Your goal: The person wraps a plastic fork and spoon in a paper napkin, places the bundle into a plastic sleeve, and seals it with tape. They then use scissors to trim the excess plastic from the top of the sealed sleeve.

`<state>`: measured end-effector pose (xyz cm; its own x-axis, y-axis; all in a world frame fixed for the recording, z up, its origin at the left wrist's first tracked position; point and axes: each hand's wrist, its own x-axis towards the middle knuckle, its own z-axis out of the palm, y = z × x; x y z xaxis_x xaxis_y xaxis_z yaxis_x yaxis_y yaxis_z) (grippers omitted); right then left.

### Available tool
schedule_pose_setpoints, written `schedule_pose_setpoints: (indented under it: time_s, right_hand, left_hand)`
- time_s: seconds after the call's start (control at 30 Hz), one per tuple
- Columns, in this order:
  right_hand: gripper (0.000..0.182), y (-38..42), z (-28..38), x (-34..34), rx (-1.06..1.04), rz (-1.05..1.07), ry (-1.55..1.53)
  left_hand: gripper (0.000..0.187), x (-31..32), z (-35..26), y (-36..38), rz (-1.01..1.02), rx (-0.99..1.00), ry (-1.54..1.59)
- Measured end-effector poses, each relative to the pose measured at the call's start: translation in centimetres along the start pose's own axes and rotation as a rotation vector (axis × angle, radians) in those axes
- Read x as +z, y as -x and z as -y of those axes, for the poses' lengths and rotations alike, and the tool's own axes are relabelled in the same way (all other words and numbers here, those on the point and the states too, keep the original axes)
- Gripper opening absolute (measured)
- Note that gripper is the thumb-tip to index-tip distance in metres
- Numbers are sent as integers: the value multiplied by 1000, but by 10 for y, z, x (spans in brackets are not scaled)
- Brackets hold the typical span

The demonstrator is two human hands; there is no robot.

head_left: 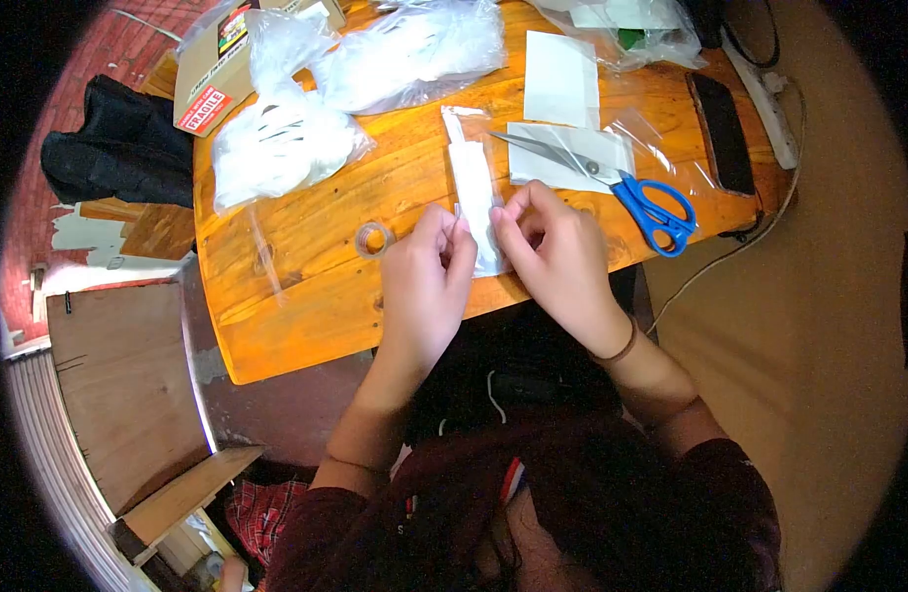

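A narrow clear plastic packet [473, 187] with a white strip-like item inside lies near the table's front edge. My left hand [426, 281] pinches its left edge between thumb and fingers. On the opposite edge, the thumb and forefinger of my right hand [562, 247] are closed. A small roll of clear tape [374, 240] rests just left of my left hand. Scissors with blue handles [661, 212] lie to the right of my right hand, their blades across a white paper sheet [528, 170].
Plastic bags with white contents [286, 148] sit at the back left by a cardboard box [217, 74] with a FRAGILE label. Another white sheet [560, 79] lies farther back. At right are a dark phone [722, 133], a power strip [769, 109] and a cable.
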<state>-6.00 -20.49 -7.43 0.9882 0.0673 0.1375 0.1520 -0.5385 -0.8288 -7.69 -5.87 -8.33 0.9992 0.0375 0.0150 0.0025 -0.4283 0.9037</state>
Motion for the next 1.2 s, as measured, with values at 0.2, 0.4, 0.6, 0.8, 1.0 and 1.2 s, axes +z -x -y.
schedule_pose_setpoints:
  time_s: [0.2, 0.4, 0.6, 0.8, 1.0, 1.2]
  right_hand:
    - [15, -2, 5, 0, -9, -20, 55]
    - [21, 0, 6, 0, -49, -65, -26]
    - [19, -2, 7, -8, -196, -117, -18]
    - [16, -8, 10, -18, -312, 68, -461]
    - [11, -3, 10, -15, -234, 119, -674]
    - [7, 6, 16, -23, -323, -46, -318]
  left_hand:
    - [19, -14, -9, 16, -350, 129, -127]
    - [25, -54, 12, 16, -321, 253, -534]
    - [26, -50, 3, 13, -232, 381, -201]
    - [30, -40, -16, 12, -93, 524, -27]
    - [33, -32, -17, 12, -82, 582, -94]
    - [32, -21, -23, 18, -146, 568, -280]
